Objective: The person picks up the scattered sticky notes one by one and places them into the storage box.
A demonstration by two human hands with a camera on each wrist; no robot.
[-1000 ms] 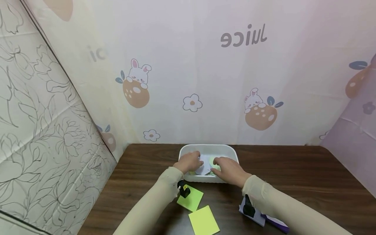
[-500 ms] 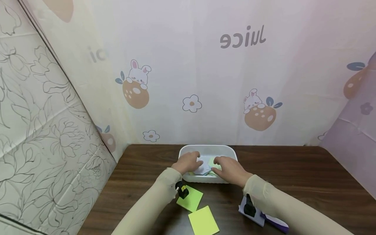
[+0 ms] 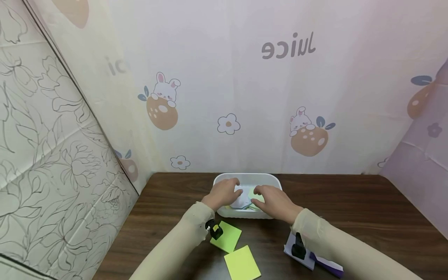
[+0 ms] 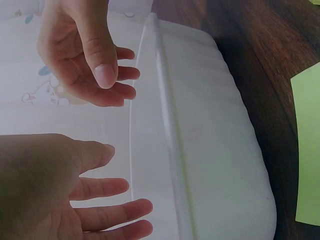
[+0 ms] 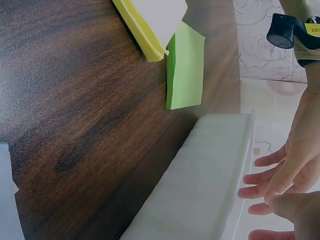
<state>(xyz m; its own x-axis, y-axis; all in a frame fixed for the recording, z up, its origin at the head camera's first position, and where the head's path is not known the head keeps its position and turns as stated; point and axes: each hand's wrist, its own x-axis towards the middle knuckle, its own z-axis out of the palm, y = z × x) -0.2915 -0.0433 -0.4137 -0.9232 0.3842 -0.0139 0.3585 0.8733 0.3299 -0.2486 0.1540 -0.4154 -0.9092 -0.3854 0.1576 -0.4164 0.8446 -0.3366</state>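
A white plastic bin (image 3: 247, 214) stands at the back of the table with pale blue-white paper (image 3: 240, 200) and light green paper (image 3: 255, 194) inside. My left hand (image 3: 223, 193) hovers over its left side, fingers relaxed and apart, nothing between them. Over the right side is my right hand (image 3: 276, 203), fingers loosely bent and holding nothing. In the left wrist view the left hand (image 4: 65, 187) and the right hand (image 4: 85, 55) face each other above the bin's rim (image 4: 172, 130). The bin wall (image 5: 200, 175) also shows in the right wrist view.
On the dark wood table (image 3: 164, 206), a green sticky note pad (image 3: 229, 236) and a yellow one (image 3: 242, 263) lie in front of the bin. A pale purple pad (image 3: 306, 258) and a purple-and-white item (image 3: 330, 267) lie partly under the right sleeve. A printed curtain (image 3: 227, 85) hangs behind.
My left hand and forearm have shifted slightly left. The paper in the bin lies a little differently, with blue edges showing. The right hand has hardly moved.
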